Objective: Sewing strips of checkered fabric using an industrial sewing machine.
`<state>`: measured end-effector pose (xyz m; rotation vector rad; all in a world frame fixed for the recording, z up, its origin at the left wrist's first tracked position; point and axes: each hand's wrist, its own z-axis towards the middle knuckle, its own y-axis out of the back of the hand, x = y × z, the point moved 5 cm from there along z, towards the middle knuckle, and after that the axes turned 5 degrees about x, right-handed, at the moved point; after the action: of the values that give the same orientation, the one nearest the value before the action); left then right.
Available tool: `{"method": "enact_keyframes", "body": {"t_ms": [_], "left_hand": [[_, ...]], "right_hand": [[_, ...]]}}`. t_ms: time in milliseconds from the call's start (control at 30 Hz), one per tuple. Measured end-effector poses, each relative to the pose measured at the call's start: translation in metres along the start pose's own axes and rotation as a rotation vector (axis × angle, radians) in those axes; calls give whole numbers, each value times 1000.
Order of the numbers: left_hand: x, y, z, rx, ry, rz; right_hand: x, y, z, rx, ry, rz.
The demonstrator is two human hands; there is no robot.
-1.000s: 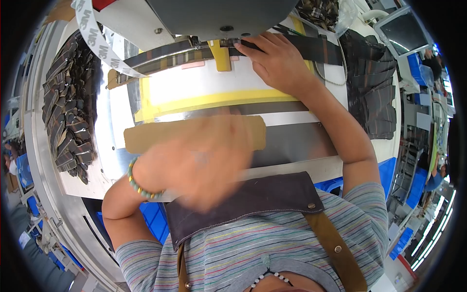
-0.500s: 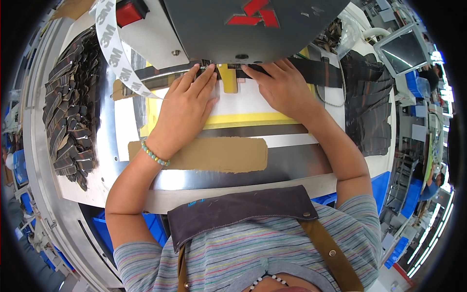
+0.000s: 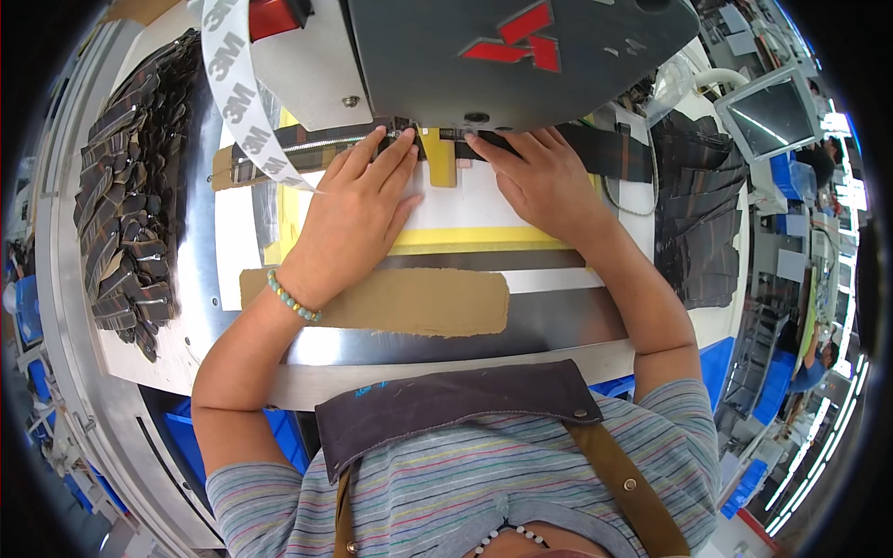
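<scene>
The fingers (image 3: 398, 153) of the left hand (image 3: 353, 219) lay outstretched on the dark strip (image 3: 614, 153), closed around nothing; whether the right hand (image 3: 549, 181) pinched it could not be told. The strip passed by the lower edge of the machine (image 3: 507, 79), with a yellow guide (image 3: 442, 165) between the hands. Uneven pressure might have skewed it, and fingertips so near the machine risked being caught. The white tape (image 3: 240, 102), dangling beside the left hand, could have snagged. Cloth piles (image 3: 130, 209) lay at both ends of the worktop (image 3: 139, 363).

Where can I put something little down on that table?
On bare metal between the brown strip and right forearm, or the white patch between left hand and right hand. It's crowded by the machine, left fabric pile and right fabric pile.
</scene>
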<state>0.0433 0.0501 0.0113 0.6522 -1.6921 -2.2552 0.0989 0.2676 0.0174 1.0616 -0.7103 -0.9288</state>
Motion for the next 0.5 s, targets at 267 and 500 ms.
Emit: {"method": "enact_keyframes", "body": {"t_ms": [267,500], "left_hand": [[-3,0,-1,-7,-2,11],[-3,-2,-3,-5,-11,-9]], "right_hand": [[1,-1,-3,16,-7,2],[2,1,-4,14,-4,16]]}}
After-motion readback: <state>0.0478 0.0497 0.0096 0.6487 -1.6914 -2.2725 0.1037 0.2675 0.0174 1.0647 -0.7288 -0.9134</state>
